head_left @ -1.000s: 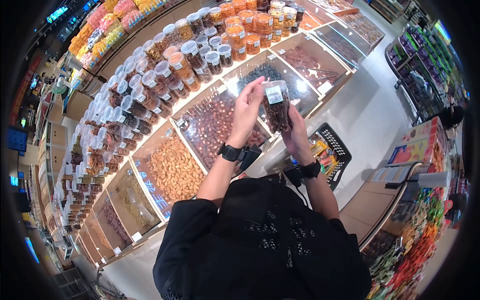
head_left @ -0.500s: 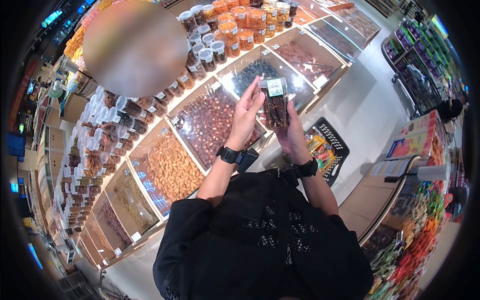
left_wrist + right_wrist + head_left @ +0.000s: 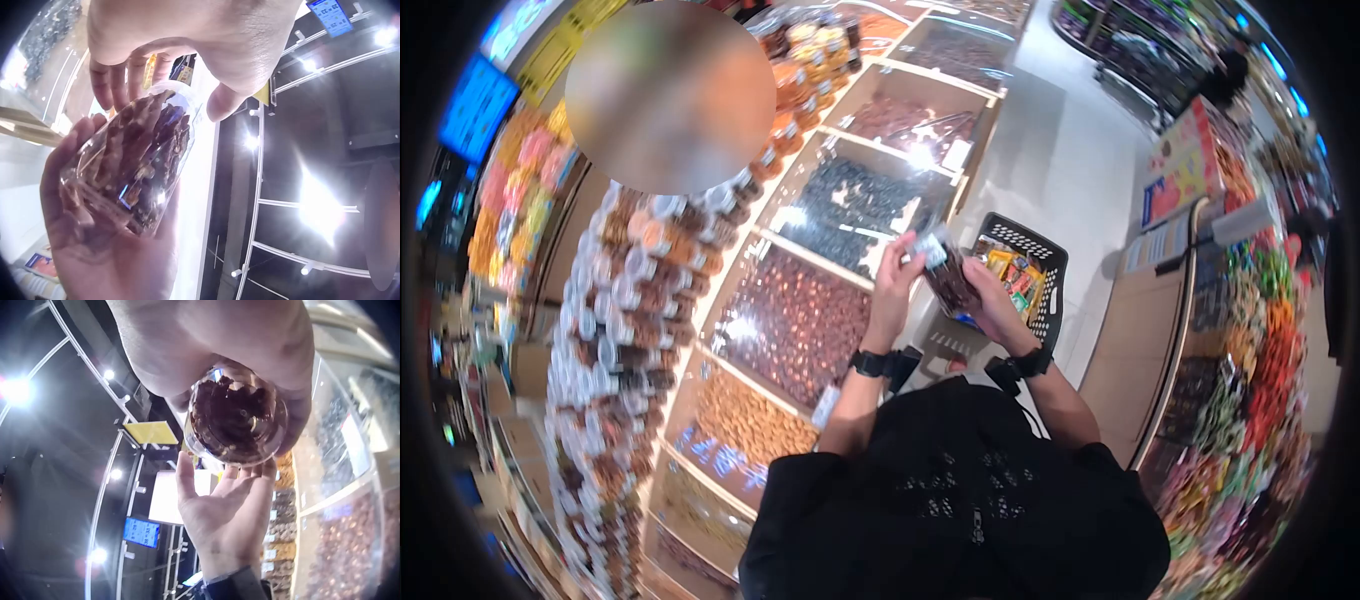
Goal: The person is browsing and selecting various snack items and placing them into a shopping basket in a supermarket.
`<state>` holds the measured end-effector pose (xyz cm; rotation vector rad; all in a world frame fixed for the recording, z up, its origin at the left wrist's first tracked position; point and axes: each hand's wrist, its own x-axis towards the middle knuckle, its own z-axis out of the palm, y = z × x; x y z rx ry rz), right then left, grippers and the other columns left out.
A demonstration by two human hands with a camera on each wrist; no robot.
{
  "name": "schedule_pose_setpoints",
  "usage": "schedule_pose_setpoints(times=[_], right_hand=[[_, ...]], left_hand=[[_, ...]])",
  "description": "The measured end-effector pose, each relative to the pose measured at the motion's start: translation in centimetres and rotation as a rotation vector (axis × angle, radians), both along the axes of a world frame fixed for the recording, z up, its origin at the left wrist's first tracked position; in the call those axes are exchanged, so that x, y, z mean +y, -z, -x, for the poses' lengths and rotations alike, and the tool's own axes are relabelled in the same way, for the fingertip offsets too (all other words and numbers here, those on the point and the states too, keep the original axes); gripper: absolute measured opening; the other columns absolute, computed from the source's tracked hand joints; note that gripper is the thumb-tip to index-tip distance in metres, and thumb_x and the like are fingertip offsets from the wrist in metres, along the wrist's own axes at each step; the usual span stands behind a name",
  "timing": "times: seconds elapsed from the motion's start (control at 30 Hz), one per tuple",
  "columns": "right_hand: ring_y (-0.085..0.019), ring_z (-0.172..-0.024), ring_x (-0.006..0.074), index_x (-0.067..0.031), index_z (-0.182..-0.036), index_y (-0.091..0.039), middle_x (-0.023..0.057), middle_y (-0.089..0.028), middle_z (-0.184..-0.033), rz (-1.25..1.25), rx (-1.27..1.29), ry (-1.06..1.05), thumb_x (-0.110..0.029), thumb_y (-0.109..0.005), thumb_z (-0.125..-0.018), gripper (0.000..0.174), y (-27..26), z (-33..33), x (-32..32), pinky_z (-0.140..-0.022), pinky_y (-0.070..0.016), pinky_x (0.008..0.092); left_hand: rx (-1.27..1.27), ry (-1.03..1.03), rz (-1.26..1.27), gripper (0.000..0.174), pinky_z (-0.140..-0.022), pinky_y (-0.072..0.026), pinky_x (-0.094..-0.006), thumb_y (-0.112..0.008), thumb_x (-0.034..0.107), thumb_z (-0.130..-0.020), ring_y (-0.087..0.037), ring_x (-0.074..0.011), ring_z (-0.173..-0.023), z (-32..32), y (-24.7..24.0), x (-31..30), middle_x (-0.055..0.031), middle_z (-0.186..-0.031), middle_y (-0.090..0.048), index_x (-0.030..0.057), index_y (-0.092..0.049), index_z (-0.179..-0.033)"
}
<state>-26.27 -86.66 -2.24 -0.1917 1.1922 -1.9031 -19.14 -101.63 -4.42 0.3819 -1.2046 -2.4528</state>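
Observation:
A clear plastic jar (image 3: 950, 279) of dark brown dried pieces, with a white label near its lid, is held tilted between both hands. My left hand (image 3: 892, 292) is at the lid end; in the left wrist view its fingers and thumb lie on opposite sides of the jar's top (image 3: 175, 94). My right hand (image 3: 1000, 308) grips the jar's lower body. In the right wrist view the round base (image 3: 240, 419) faces the camera, with my right hand (image 3: 219, 344) around it and my left hand (image 3: 226, 528) beyond.
A black basket (image 3: 1055, 285) with colourful packets is just beyond my right hand. Bins of dark dried fruit (image 3: 855, 210), reddish dates (image 3: 790, 320) and nuts (image 3: 755, 415) run along the left, beside stacked jars (image 3: 615, 320). Another display (image 3: 1250, 400) stands right.
The head view has turned, and the bins and basket have shifted left in it. The jar has tilted further and is lower in view, with both hands still on it.

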Motion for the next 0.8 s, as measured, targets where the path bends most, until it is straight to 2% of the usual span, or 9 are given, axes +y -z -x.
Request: schedule_pose_setpoints(times=[0.07, 0.17, 0.3, 0.4, 0.5, 0.57, 0.63, 0.73, 0.8], right_hand=[[-0.054, -0.1, 0.0104, 0.0004, -0.124, -0.046, 0.005, -0.057, -0.111, -0.161, 0.017, -0.033, -0.021, -0.056, -0.092, 0.04, 0.9, 1.6, 3.7, -0.087, -0.0431, 0.0249], [-0.054, -0.103, 0.0123, 0.0003, -0.127, -0.045, 0.006, -0.055, -0.117, -0.265, 0.118, -0.063, -0.02, -0.061, -0.088, 0.046, 3.6, 5.2, 8.5, -0.09, -0.0424, 0.0257], [-0.055, -0.1, 0.0123, 0.0011, -0.125, -0.048, 0.0068, -0.058, -0.113, -0.404, -0.041, -0.013, -0.022, -0.064, -0.086, 0.048, 6.1, 10.5, 14.7, -0.087, -0.0437, 0.0252], [-0.056, -0.094, 0.0102, -0.0008, -0.122, -0.052, 0.0045, -0.059, -0.105, -0.393, -0.028, 0.001, -0.023, -0.064, -0.086, 0.044, 12.6, 16.1, 19.4, -0.077, -0.0465, 0.0237], [-0.056, -0.087, 0.0072, -0.0029, -0.114, -0.056, 0.0001, -0.059, -0.096, -0.476, -0.176, -0.027, -0.021, -0.062, -0.087, 0.033, 15.5, 20.1, 23.1, -0.064, -0.0469, 0.0232], [-0.055, -0.082, 0.0048, -0.0041, -0.11, -0.058, -0.0021, -0.059, -0.091, -0.522, -0.351, 0.013, -0.022, -0.061, -0.088, 0.029, 18.7, 23.0, 23.7, -0.064, -0.0458, 0.0231], [-0.055, -0.078, 0.0037, -0.0052, -0.109, -0.058, -0.0027, -0.059, -0.089, -0.476, -0.398, 0.003, -0.024, -0.061, -0.089, 0.028, 23.4, 25.9, 23.8, -0.066, -0.0455, 0.0241], [-0.053, -0.087, 0.0089, 0.0014, -0.107, -0.055, 0.0053, -0.059, -0.095, -0.594, -0.245, 0.106, -0.041, -0.062, -0.086, 0.048, 37.5, 27.3, 25.1, -0.075, -0.0418, 0.0239], [-0.053, -0.086, 0.0103, 0.0021, -0.107, -0.054, 0.0058, -0.059, -0.095, -0.73, -0.293, 0.066, -0.044, -0.063, -0.085, 0.052, 41.8, 28.7, 24.0, -0.075, -0.0422, 0.0251]], left_hand=[[-0.088, 0.126, 0.007, 0.047, -0.088, -0.0423, -0.0263, -0.058, 0.019, -0.09, -0.052, -0.0129, -0.102, 2.1, 2.3, 1.9, -0.0109, -0.119, -0.051, -0.001, -0.041, -0.129], [-0.233, 0.317, -0.001, 0.043, -0.077, -0.0446, -0.0241, -0.058, 0.024, -0.09, -0.055, -0.0091, -0.091, 6.2, 4.9, 5.4, -0.0072, -0.109, -0.057, 0.0036, -0.045, -0.126], [-0.373, 0.427, 0.03, 0.039, -0.074, -0.0484, -0.0245, -0.051, 0.025, -0.094, -0.059, -0.0094, -0.085, 12.0, 9.2, 10.9, -0.0041, -0.105, -0.06, 0.0052, -0.046, -0.126], [-0.531, 0.505, 0.047, 0.04, -0.062, -0.047, -0.0229, -0.053, 0.028, -0.093, -0.058, -0.0086, -0.078, 16.5, 12.5, 14.9, -0.0041, -0.098, -0.061, 0.0063, -0.046, -0.126], [-0.592, 0.661, 0.152, 0.04, -0.069, -0.0502, -0.0241, -0.051, 0.027, -0.094, -0.061, -0.0099, -0.077, 19.6, 20.7, 17.8, -0.0038, -0.099, -0.061, 0.0072, -0.045, -0.128], [-0.74, 0.645, 0.164, 0.039, -0.065, -0.0467, -0.0223, -0.052, 0.029, -0.093, -0.055, -0.0085, -0.071, 22.2, 18.9, 19.8, -0.0005, -0.088, -0.055, 0.0067, -0.046, -0.126], [-0.781, 0.654, 0.162, 0.043, -0.062, -0.0452, -0.0228, -0.054, 0.034, -0.092, -0.051, -0.0087, -0.07, 24.8, 23.3, 19.9, -0.0012, -0.086, -0.054, 0.0065, -0.047, -0.124], [-0.943, 0.829, 0.188, 0.05, -0.065, -0.0485, -0.0267, -0.055, 0.041, -0.089, -0.054, -0.0117, -0.075, 28.6, 30.5, 20.0, -0.0029, -0.089, -0.053, 0.0049, -0.047, -0.123], [-1.073, 0.856, 0.209, 0.052, -0.068, -0.05, -0.0309, -0.055, 0.042, -0.088, -0.056, -0.0148, -0.078, 30.2, 35.9, 20.0, -0.0039, -0.091, -0.054, 0.0034, -0.047, -0.121]])
